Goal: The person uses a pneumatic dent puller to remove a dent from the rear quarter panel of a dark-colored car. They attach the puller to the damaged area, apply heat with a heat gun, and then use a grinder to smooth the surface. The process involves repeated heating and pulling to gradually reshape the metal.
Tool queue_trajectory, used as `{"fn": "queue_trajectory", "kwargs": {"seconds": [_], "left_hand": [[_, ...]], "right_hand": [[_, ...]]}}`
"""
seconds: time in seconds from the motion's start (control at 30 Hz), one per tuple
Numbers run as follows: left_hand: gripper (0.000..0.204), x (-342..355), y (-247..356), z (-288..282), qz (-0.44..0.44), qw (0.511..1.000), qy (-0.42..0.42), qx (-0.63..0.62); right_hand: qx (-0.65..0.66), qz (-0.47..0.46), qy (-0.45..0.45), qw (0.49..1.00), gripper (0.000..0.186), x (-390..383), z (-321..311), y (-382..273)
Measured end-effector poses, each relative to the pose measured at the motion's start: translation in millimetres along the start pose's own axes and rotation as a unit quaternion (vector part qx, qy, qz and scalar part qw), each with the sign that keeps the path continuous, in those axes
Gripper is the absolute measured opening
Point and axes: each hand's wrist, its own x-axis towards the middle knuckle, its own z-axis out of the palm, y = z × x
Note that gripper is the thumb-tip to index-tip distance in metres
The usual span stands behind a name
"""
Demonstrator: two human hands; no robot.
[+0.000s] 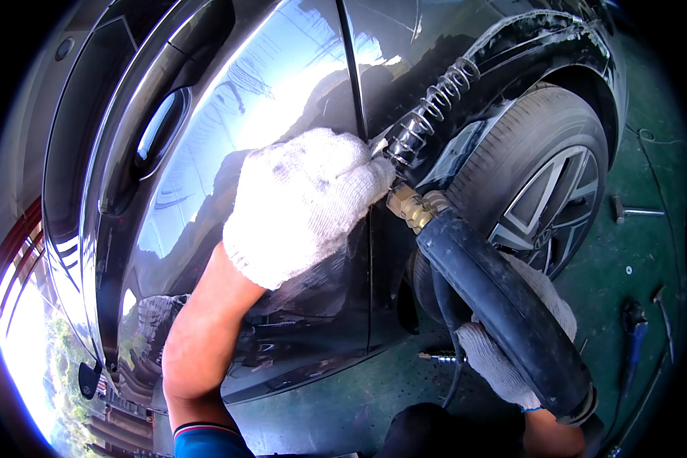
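My left hand [305,202], in a white knit glove, is closed against the dark car's side near the vertical panel gap. Its fingertips pinch at a small light-coloured piece [378,146] that I cannot make out, beside the front of a black cylindrical power tool [504,305]. My right hand [496,366], also gloved, wraps round the tool's body from below and is partly hidden by it. A brass-coloured fitting [409,206] sits at the tool's front end. Beyond it, a coil spring [440,99] runs along the rear fender [511,72], whose wheel-arch surface looks scuffed and whitish.
The rear wheel [546,160] stands right of the tool. On the green floor [313,416] lie a hammer [635,211], a blue-handled tool [633,347] and a thin metal rod [664,320]. A dark cable [449,336] hangs below the tool. The door handle [162,130] juts out at left.
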Motion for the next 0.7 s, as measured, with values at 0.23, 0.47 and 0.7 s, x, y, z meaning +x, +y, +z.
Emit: {"fn": "queue_trajectory", "kwargs": {"seconds": [0.23,0.47,0.7], "left_hand": [[0.026,1,3,0,-0.004,1.0,-0.017,-0.009],[0.024,0,4,3,-0.009,1.0,-0.024,-0.009],[0.025,-12,11,-25,-0.185,0.977,0.024,-0.102]], "right_hand": [[0.008,-0.004,0.036,0.999,0.052,-2,7,0],[0.008,-0.112,0.113,0.987,0.051,-6,19,19],[0.087,-0.062,0.118,0.987,0.063,-56,-12,20]]}}
